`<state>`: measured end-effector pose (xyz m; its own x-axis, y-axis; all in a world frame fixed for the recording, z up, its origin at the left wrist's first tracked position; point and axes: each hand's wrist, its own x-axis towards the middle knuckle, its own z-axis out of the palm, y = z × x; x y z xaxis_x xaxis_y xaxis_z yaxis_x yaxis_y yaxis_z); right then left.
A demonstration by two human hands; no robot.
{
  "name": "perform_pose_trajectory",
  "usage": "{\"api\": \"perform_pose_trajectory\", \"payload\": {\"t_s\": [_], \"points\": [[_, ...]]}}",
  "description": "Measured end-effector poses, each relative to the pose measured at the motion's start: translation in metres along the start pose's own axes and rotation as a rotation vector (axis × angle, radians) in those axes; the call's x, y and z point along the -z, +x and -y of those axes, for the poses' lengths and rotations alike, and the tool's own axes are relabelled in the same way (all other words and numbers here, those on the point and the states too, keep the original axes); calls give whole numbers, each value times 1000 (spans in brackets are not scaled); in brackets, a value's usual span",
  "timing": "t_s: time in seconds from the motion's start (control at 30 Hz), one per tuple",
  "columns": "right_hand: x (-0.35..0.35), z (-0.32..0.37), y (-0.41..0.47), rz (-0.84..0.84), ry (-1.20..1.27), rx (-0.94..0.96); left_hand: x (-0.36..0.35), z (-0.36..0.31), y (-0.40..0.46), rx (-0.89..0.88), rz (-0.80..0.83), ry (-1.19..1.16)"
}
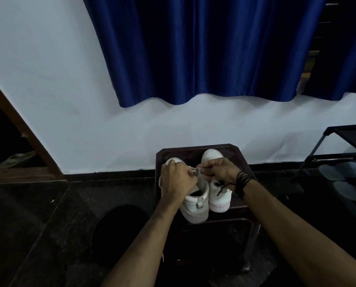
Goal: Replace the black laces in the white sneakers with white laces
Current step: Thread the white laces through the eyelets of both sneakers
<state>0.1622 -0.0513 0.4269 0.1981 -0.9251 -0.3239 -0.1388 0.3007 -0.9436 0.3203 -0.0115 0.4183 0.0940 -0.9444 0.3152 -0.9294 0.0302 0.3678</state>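
- Left hand (176,179): fingers curled over the lace area of the left sneaker (190,200), gripping it near the tongue.
- Right hand (217,169): fingers curled, pinching a thin lace (202,167) drawn taut toward the left hand; its colour is hard to tell in the dim light. Dark bands circle the wrist.
- Sneakers, two: white, low-cut, pale grey at the heel. They stand side by side, touching, on a dark stool (231,149) at lower centre of the frame.
- Orientation: both long axes run up the frame, toes toward the wall (48,79), heels toward the camera; the left heel juts past the stool's near edge.
- Right sneaker (219,200): one loose black lace end (221,188) lies across its opening.
- Surroundings: one blue curtain (193,48) above; one dark rack (347,146) at right.
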Motion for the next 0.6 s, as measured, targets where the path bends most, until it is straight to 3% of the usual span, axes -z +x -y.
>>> {"api": "perform_pose_trajectory", "payload": {"t_s": [0.3, 0.43, 0.6], "points": [[-1, -2, -3, 23, 29, 54, -5, -2, -2, 61, 1, -29], [-4, -2, -3, 56, 35, 70, -7, -6, -3, 23, 71, 124], [-4, -2, -1, 77, 24, 88, -5, -5, 1, 34, 132, 88]]}}
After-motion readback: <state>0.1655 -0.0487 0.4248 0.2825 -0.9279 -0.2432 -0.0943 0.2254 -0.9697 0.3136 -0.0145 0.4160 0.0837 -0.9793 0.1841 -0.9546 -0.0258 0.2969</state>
